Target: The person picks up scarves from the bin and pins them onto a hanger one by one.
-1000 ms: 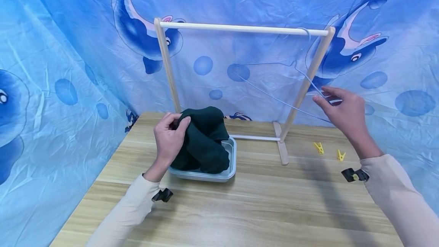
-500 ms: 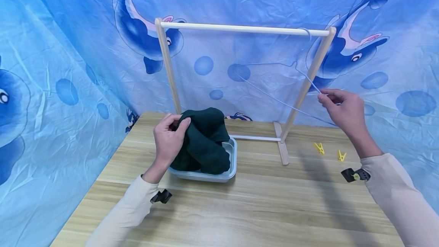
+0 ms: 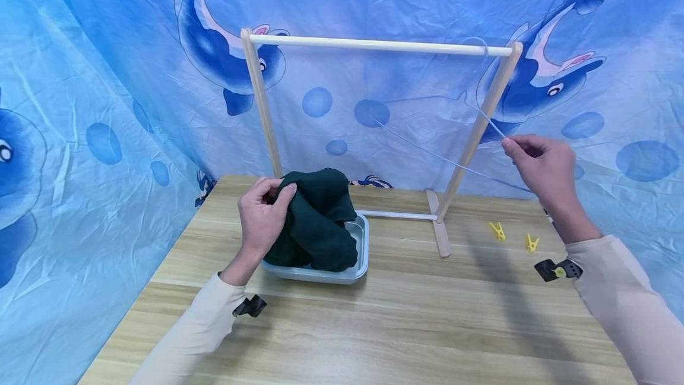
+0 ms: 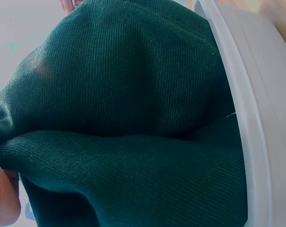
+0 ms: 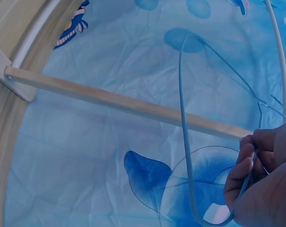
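A dark green ribbed cloth (image 3: pixel 320 224) is bunched up over a pale plastic basin (image 3: pixel 359 257) on the table. My left hand (image 3: pixel 263 210) pinches the cloth's upper left edge between thumb and fingers. In the left wrist view the folded cloth (image 4: pixel 133 94) fills most of the picture beside the basin's rim (image 4: pixel 247 109). At the right, my right hand (image 3: pixel 545 165) grips a thin light-blue clothes hanger (image 3: pixel 427 150) by its right shoulder. The hook of the hanger is at the right end of the rack's top bar. In the right wrist view, curled fingers (image 5: pixel 239 177) wrap the hanger's wire (image 5: pixel 184 123).
A wooden clothes rack (image 3: pixel 374 44) stands at the back of the table (image 3: pixel 406 319). Two yellow clothespins (image 3: pixel 497 231) lie right of the rack's foot (image 3: pixel 440 233). A blue dolphin-printed curtain (image 3: pixel 320 129) hangs behind and along the left side.
My right hand has moved slightly right, its fingers closing round the hanger. The hanger's hook has shifted a little to the right and turned. The left hand and cloth stay nearly still.
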A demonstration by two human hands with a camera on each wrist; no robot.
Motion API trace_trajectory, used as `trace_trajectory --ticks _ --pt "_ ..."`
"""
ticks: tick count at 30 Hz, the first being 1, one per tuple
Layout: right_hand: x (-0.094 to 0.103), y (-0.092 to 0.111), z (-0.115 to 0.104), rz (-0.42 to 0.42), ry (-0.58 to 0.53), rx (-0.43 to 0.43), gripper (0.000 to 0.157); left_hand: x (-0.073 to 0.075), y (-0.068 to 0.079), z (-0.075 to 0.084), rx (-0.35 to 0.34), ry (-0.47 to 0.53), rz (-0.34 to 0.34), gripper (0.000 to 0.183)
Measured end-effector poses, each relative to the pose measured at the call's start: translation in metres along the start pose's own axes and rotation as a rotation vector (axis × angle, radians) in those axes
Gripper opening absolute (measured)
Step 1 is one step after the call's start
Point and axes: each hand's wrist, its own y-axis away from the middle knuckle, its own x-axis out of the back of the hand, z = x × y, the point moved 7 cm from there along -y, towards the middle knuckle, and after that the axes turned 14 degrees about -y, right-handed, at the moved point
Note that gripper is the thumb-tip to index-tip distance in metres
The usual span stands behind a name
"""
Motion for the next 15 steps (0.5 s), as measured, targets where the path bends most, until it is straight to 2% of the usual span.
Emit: trace_trajectory --ticks 10,15 --pt "0.015 -0.001 -0.016 0.023 0.027 0.001 0.055 0.000 0.002 0.001 -0.008 0.002 -0.008 0.005" --pt "0.022 0.000 -0.024 0.030 0.032 0.015 0.053 0.001 0.002 0.004 -0.013 -0.015 -0.007 0.004"
